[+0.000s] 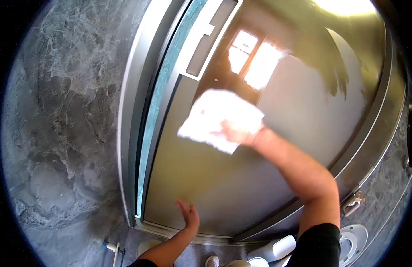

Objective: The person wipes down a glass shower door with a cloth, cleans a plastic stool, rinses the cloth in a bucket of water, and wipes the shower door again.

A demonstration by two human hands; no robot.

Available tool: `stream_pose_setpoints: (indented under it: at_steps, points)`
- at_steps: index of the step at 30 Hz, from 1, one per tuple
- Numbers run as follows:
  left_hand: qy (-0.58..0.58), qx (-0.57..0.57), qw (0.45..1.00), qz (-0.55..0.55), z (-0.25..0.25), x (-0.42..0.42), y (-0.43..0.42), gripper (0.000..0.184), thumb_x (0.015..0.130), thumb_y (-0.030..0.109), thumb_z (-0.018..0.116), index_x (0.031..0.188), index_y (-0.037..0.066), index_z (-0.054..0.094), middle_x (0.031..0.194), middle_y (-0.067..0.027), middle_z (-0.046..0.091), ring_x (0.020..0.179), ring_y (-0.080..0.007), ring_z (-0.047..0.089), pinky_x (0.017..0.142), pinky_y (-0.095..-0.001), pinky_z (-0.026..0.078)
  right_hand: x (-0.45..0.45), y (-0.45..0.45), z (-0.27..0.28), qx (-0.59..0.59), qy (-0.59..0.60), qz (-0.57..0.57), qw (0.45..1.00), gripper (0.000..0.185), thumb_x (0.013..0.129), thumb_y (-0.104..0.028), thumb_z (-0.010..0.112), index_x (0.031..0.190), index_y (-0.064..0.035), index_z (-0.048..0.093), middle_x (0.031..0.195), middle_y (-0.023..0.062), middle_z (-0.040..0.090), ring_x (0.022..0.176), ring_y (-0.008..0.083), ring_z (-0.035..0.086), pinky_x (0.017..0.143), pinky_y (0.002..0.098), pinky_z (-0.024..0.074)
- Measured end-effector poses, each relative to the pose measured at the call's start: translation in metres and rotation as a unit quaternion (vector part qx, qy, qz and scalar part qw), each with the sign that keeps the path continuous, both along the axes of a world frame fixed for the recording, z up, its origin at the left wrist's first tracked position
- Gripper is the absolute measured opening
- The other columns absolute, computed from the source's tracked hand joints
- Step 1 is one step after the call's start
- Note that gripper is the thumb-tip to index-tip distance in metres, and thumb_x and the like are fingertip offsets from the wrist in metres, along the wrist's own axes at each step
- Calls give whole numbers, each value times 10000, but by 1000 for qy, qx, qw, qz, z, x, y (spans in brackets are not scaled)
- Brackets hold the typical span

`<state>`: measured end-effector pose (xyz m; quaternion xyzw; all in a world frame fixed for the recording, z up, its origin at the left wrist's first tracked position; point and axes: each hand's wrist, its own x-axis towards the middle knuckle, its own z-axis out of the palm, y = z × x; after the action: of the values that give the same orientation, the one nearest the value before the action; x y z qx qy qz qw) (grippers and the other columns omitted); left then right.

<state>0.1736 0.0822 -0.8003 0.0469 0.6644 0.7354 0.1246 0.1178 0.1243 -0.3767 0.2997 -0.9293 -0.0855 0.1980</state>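
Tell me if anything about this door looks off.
The door panel looks patchy: a pale, cloudy film meets shinier areas in ragged streaks at upper right. No crack or spill shows, though the white cloth hides part of the panel.

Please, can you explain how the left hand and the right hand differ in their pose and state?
The right hand is on a white cloth, while the left hand holds nothing.
The right hand is higher up, in front of the glossy door panel; the left hand is low, near the panel's bottom edge.
The right hand is blurred; the left hand looks sharper, with its fingers spread.
Both hands are bare.
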Motion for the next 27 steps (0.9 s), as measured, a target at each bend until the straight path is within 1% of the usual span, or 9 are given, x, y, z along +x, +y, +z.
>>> stream_pose_setpoints:
  at_steps: [3,4,8,10,12,16,20,21,27]
  points:
    - [32,21,999,-2,-19,-1,11,672,892,296,387,1358,-52,50,1432,-227,-18,1337,-323,-4,1081,-378,56,-6,1,77,203,405,-21,891,512,792,-238,544,1261,-101,393,1074,137,529,938,269,549,716,398,481]
    - [31,23,999,-3,-14,1,10,672,892,296,387,1358,-52,50,1432,-227,-18,1337,-323,-4,1081,-378,56,-15,11,102,105,363,-54,924,584,771,-255,552,1295,-99,348,1107,154,515,909,315,553,698,413,487]
    - [13,-3,1000,-9,9,-1,1,693,887,305,406,1359,-50,43,1428,-235,-32,1335,-333,-3,1081,-386,60,-38,-33,148,166,639,-32,750,369,815,-229,465,1116,-20,506,1008,209,573,943,364,540,827,429,411]
    - [4,-10,1000,-10,7,2,3,699,885,306,412,1358,-52,41,1427,-237,-30,1335,-335,-2,1080,-389,61,-50,-26,134,135,544,-211,801,609,762,-271,516,1291,-34,328,1232,163,431,960,344,534,766,411,476]
    - [11,-6,1000,0,-5,-1,6,697,881,291,421,1356,-55,47,1426,-239,-29,1334,-338,-7,1081,-394,60,-45,-31,95,71,433,-206,874,667,737,-248,557,1302,-12,292,1209,192,444,966,346,531,786,410,466]
    - [14,-1,1000,15,-13,-5,7,683,877,277,429,1360,-40,66,1425,-242,-26,1332,-346,-3,1079,-401,69,-6,-33,36,288,455,-123,834,485,736,-194,565,1190,-50,472,1203,167,475,1086,305,485,903,406,392]
    - [22,15,1000,5,-7,-5,1,675,871,263,443,1360,-34,86,1419,-254,-13,1328,-359,12,1076,-403,86,-18,-2,58,134,323,-56,935,453,746,-166,561,1178,-54,485,1191,124,490,1129,291,454,919,397,379]
    - [19,20,1000,6,-3,-3,2,676,870,265,446,1359,-35,88,1417,-259,-9,1327,-362,18,1075,-405,93,-7,-29,72,312,432,-57,844,429,764,-160,555,1175,-56,487,1103,123,538,1015,260,534,821,361,450]
    - [38,-4,999,7,-14,-4,11,685,868,272,459,1361,-29,90,1417,-255,-34,1323,-372,40,1070,-410,114,-56,-62,171,273,491,0,827,152,730,-138,584,876,-95,572,777,76,554,698,252,568,627,365,483]
